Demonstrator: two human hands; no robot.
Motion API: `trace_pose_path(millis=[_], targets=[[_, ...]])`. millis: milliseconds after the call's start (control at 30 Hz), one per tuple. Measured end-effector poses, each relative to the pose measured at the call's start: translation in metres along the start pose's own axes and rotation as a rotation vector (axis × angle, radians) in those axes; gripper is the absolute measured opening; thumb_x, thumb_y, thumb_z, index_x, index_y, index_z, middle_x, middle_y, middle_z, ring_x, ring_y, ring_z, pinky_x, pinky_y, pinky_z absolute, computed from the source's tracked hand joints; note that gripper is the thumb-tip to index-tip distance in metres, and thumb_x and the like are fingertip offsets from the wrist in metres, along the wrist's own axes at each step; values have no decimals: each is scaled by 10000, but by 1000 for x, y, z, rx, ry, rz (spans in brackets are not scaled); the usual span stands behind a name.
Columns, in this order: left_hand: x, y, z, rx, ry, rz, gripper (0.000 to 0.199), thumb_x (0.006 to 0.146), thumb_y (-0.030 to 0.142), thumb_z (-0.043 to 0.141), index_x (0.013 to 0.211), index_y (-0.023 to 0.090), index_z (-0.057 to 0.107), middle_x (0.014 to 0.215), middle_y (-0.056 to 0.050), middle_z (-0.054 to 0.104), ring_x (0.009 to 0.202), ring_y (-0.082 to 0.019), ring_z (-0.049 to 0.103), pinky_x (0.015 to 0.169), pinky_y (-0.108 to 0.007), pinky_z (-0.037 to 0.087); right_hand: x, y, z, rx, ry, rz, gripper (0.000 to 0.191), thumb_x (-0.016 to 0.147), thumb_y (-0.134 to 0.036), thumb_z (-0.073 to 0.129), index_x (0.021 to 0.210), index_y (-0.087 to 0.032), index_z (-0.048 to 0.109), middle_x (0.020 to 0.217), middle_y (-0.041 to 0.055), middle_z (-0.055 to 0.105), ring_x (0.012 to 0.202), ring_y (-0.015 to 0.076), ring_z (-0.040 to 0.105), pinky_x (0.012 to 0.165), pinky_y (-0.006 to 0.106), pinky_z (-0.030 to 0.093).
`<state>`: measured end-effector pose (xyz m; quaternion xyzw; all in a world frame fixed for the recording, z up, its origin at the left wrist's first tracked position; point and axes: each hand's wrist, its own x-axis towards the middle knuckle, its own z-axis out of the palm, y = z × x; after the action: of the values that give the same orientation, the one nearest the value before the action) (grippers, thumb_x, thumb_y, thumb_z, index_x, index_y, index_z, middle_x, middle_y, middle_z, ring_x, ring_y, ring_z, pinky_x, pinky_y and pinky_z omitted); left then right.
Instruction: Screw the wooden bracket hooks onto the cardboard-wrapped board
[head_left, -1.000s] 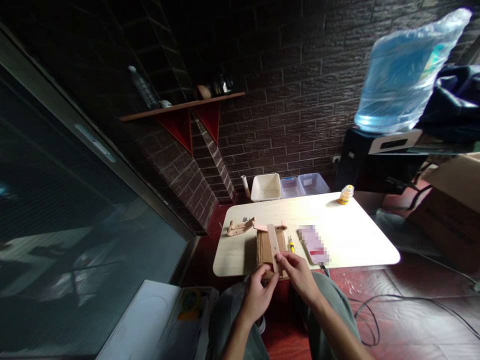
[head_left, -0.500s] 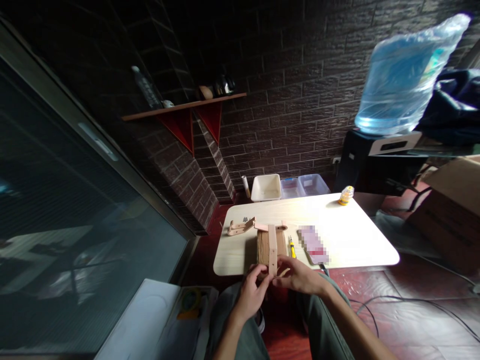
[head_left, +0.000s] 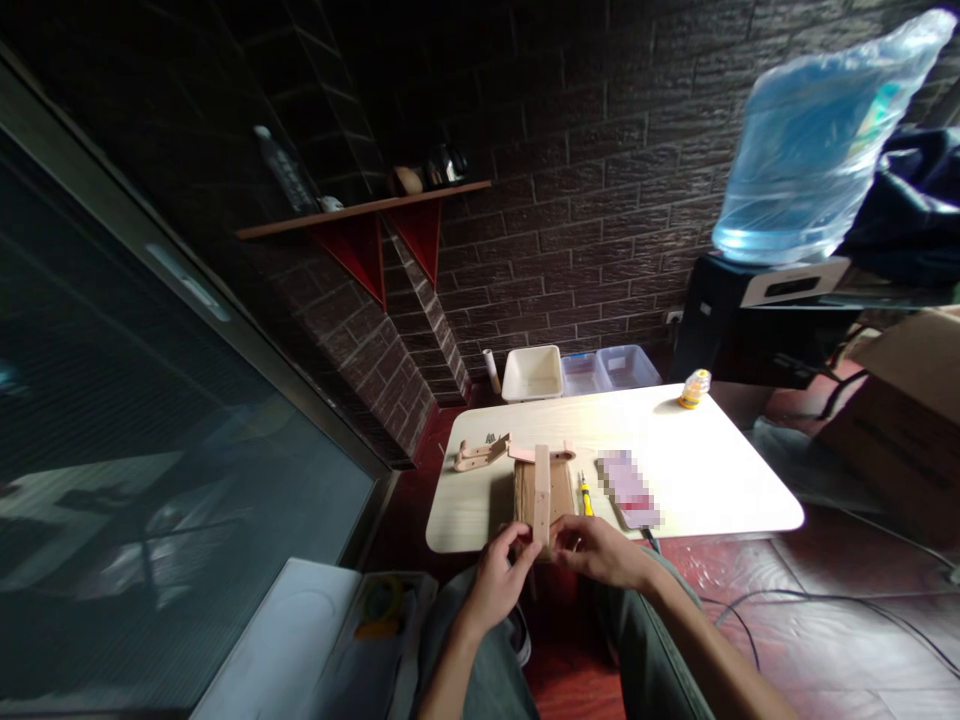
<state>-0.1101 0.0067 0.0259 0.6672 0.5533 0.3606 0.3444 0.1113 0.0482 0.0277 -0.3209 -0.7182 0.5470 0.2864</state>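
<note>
A pale wooden bar (head_left: 541, 490) with small holes lies lengthwise over a brown wooden block (head_left: 562, 495) at the table's front edge. My left hand (head_left: 499, 578) pinches the bar's near end from the left, thumb and fingers closed on it. On the right, my right hand (head_left: 604, 552) has its fingers curled close together at the same end; its fingertips are partly hidden. Behind the block lies another wooden piece (head_left: 525, 454), slanted, with a rounded end. Right of the block lies a yellow-handled screwdriver (head_left: 586, 497).
Shaped wooden parts (head_left: 480, 456) and several small screws (head_left: 491, 438) lie left on the table (head_left: 720, 480). A blurred-out phone (head_left: 628, 490) and a clear yellow-based container (head_left: 695, 388) stand to the right. Bins (head_left: 532, 374) sit behind the table; a cable (head_left: 817, 592) crosses the floor.
The bar's near end has shifted slightly left and now points straighter toward me. My right hand's fingers have curled in and drawn a little away from the bar's tip.
</note>
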Motion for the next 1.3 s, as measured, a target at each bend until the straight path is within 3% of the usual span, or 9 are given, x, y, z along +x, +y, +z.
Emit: trace_pose_path(millis=[200, 400, 533, 700, 867, 967, 1033, 1133, 1300], targets=[[4, -2, 2, 18, -6, -13, 271, 939, 458, 565, 1004, 211, 656, 1001, -53, 690, 974, -205, 663, 914, -306, 516, 4, 5, 4, -95, 180, 44, 375, 986, -474, 490, 847, -171, 663, 756, 25, 653, 691, 157, 573, 641, 274, 454], [5, -1, 0, -49, -45, -36, 285, 938, 469, 572, 1008, 207, 660, 996, -50, 704, 970, -208, 667, 918, -315, 530, 9, -4, 6, -17, 197, -44, 359, 934, -480, 596, 1190, -238, 662, 1173, 79, 677, 1007, 235, 634, 862, 349, 516], [9, -3, 6, -188, -55, -45, 287, 929, 446, 598, 1039, 192, 674, 1041, -76, 724, 985, -219, 683, 924, -333, 551, 18, -12, 19, -28, 223, -143, 353, 984, -494, 515, 1110, -232, 716, 1106, 81, 700, 1028, 248, 631, 943, 386, 495], [16, -7, 8, -443, -104, -94, 336, 929, 417, 615, 1168, 182, 628, 1223, -125, 696, 1127, -247, 678, 992, -388, 551, 23, 0, 36, -60, 443, -154, 361, 1032, -434, 422, 1144, -229, 697, 1164, 107, 654, 1104, 248, 607, 1000, 386, 477], [31, -7, -3, -541, 44, -176, 505, 903, 502, 630, 1270, 169, 532, 1251, -169, 678, 1079, -272, 714, 860, -382, 613, 14, 15, 34, -327, 383, -124, 257, 999, -332, 499, 1135, -261, 705, 1196, 111, 639, 1099, 266, 603, 982, 419, 503], [44, -4, -4, -516, 59, -250, 569, 859, 513, 683, 1266, 154, 512, 1128, -166, 725, 965, -285, 752, 675, -328, 623, 10, 21, 33, -446, 341, -156, 264, 974, -249, 523, 1164, -284, 702, 1311, 103, 611, 1249, 294, 523, 1063, 476, 459], [51, -3, -3, -523, 73, -271, 556, 857, 520, 680, 1241, 154, 513, 1096, -166, 735, 979, -297, 751, 632, -307, 614, 9, 25, 34, -395, 387, -155, 319, 962, -256, 544, 1260, -291, 653, 1441, 96, 530, 1343, 299, 459, 1121, 502, 412], [57, -5, -1, -580, 81, -242, 510, 887, 527, 638, 1218, 163, 503, 1179, -186, 709, 1068, -304, 724, 683, -321, 624, 10, 30, 35, -96, 501, -65, 501, 953, -380, 575, 1439, -291, 486, 1538, 119, 421, 1318, 292, 513, 1035, 463, 509], [67, -12, 0, -572, -19, -180, 478, 920, 503, 601, 1258, 185, 487, 1311, -186, 645, 1161, -295, 678, 742, -336, 634, 21, 46, 24, 224, 528, 77, 608, 949, -512, 554, 1478, -250, 410, 1273, 132, 638, 951, 229, 698, 844, 400, 595]])
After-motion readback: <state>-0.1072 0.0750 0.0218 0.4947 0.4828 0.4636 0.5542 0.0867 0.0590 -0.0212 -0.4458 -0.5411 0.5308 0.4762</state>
